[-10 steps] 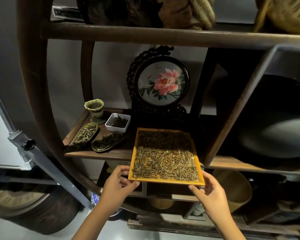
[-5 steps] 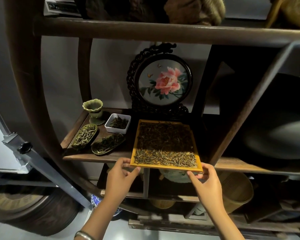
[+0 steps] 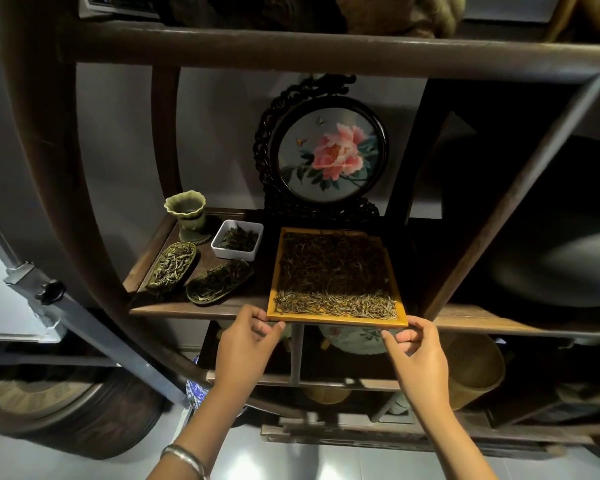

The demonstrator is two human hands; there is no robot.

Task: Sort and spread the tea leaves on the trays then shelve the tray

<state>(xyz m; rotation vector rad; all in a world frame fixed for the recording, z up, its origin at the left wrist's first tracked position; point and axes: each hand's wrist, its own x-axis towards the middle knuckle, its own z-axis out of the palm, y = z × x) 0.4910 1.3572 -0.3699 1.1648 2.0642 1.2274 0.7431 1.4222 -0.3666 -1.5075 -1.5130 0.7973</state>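
Nearest me, my left hand and right hand reach up to the near edge of the shallow square yellow wooden tray. The left hand's fingers curl at the tray's near left corner, thumb tucked under the rim, pinching it. The right hand's fingers are bent just under the near right corner; I cannot tell for sure whether they grip the rim or only touch it.

The tray sits almost fully on the dark wooden shelf board, only its near rim overhanging the front edge. The tea leaves cover its floor in an even layer, pale ones in a band along the near edge and darker ones behind.

Left of the tray lie 2 oval brass dishes of leaves, a small white square ceramic dish of dark leaves and a green glazed fluted cup. Far behind the tray stands a round dark-framed screen with a pink peony.

I judge this to be the shelving step, nearly done. The next move calls for a gentle, level push so the near rim clears the edge, stopping short of the screen's base, then letting go without jolting the leaves.
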